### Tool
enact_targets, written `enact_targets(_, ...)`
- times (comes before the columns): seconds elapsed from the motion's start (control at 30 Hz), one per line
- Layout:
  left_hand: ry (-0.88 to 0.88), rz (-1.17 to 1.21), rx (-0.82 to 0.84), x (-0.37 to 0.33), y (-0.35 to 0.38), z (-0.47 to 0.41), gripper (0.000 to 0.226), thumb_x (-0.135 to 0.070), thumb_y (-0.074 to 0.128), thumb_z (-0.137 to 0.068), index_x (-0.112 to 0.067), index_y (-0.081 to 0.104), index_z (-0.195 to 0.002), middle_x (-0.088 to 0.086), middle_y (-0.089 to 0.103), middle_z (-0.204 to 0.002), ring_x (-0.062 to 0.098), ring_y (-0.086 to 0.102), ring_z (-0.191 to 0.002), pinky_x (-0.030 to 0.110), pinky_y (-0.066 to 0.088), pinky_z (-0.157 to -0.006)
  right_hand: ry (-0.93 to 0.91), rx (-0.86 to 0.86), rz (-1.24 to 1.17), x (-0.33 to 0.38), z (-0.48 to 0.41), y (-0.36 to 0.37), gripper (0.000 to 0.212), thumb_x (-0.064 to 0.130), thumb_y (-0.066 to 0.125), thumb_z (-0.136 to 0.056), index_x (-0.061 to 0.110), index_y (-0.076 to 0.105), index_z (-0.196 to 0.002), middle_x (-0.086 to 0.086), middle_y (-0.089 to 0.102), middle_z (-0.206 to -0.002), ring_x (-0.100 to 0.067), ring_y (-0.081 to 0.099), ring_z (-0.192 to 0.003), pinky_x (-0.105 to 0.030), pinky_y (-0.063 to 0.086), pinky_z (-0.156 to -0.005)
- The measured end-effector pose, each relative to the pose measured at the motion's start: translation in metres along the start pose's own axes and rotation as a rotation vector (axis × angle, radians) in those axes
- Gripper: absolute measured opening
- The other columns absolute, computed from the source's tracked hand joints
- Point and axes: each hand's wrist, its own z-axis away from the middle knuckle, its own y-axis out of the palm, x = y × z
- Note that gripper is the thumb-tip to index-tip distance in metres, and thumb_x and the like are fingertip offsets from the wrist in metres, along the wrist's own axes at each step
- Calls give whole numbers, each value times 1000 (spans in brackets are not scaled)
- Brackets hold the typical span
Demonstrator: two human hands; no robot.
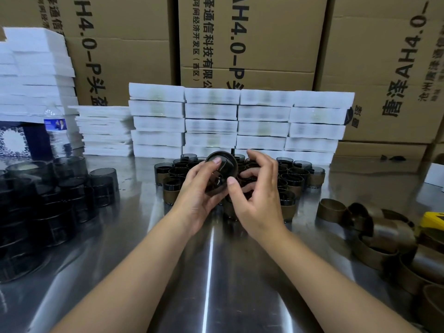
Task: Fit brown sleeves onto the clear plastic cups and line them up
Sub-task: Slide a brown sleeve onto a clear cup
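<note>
Stacks of bare cups [55,195] stood at the far left of the steel table [216,284], nested in dark columns within easy reach of the hand that would feed them in, with a water bottle [55,126] behind them. Nearer the middle, the left hand [199,188] gripped one cup [219,174] above the table. Its fingers wrapped under the body and its thumb lay over the rim, tipping the mouth up and toward the person, probably so that the base faced the other hand for sleeving. Whether a sleeve already sat on it could not be told. The right hand [259,203] met it from the other side, thumb pressed to the cup's wall and fingers arched round the far edge. Their contact was unclear. Just behind both hands, sleeved cups [295,179] crowded upright in close rows, finished work kept out of the way yet close enough to set the next one down. Loose brown sleeves [374,231] lay heaped at the right, on the side of the hand that seemingly fetched them. Judging by the two piles, much remained to do.
</note>
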Motion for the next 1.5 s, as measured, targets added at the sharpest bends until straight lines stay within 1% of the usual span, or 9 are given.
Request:
enact_targets(0.13, 14, -29, 11, 2, -1, -1, 62, -30, 73, -77, -16, 51, -134, 12, 61, -130, 19, 68, -99, 31, 57, -78, 317, 100, -244, -5, -4, -1, 53, 31, 65, -86, 25, 39, -132, 4, 52, -127, -2, 55, -111, -11, 47, -80)
enact_targets(0.23, 44, -46, 10, 2, -3, 0, 48, -28, 72, -78, -26, 59, -124, 6, 68, -118, 14, 71, -93, 25, 57, -70, 424, 170, -340, -7, -4, 1, 43, 18, 64, -89, 26, 44, -125, -4, 59, -126, -8, 60, -110, -32, 49, -96)
enact_targets(0.33, 70, -58, -8, 2, -4, 0, 37, -19, 71, -82, -27, 61, -117, 4, 70, -112, 13, 71, -90, 25, 56, -69, 451, 205, -375, -9, -4, 2, 36, 12, 58, -91, 27, 45, -122, -2, 62, -124, -11, 61, -110, -45, 46, -100)
enact_targets(0.57, 150, -210, 8, 2, -5, 2, 54, -21, 79, -63, -33, 62, -113, -1, 70, -109, 14, 70, -99, 33, 56, -86, 465, 175, -397, -16, -9, 1, 33, 10, 50, -95, 39, 48, -110, 7, 71, -106, -14, 64, -105, -48, 45, -101)
enact_targets(0.77, 185, -283, -20, 2, -4, 3, 48, -23, 79, -60, -36, 65, -105, -1, 69, -105, 10, 71, -90, 29, 57, -83, 477, 127, -369, -17, -11, -1, 20, 16, 51, -96, 35, 51, -103, -1, 73, -89, -28, 65, -99, -51, 46, -97)
enact_targets(1.03, 185, -308, -15, 1, -4, 4, 45, -21, 80, -62, -35, 66, -102, 3, 67, -109, 12, 71, -89, 32, 58, -85, 502, 103, -405, -17, -13, -3, 12, 17, 54, -96, 28, 48, -97, 2, 73, -77, -28, 68, -91, -44, 51, -92)
enact_targets(1.27, 171, -313, -33, -1, -7, 1, 27, -10, 75, -79, -27, 69, -100, -2, 71, -97, 18, 70, -90, 42, 59, -83, 532, 95, -461, -17, -14, -2, 13, 14, 57, -94, 22, 47, -93, 0, 69, -81, -11, 65, -75, -37, 55, -85)
enact_targets(1.37, 103, -239, 11, -4, -6, 1, 24, -16, 71, -81, -20, 66, -104, 6, 69, -104, 23, 69, -93, 40, 59, -78, 539, 91, -497, -15, -17, -6, 17, 16, 65, -89, 19, 50, -96, 4, 70, -73, -9, 66, -71, -29, 58, -75)
enact_targets(1.5, -26, -135, 121, -8, -4, 4, 44, -38, 69, -66, -16, 67, -104, 7, 70, -96, 22, 70, -84, 32, 59, -67, 564, 122, -490, -10, -18, -11, 19, 32, 67, -85, 18, 60, -94, 12, 68, -74, 1, 63, -68, -24, 55, -66)
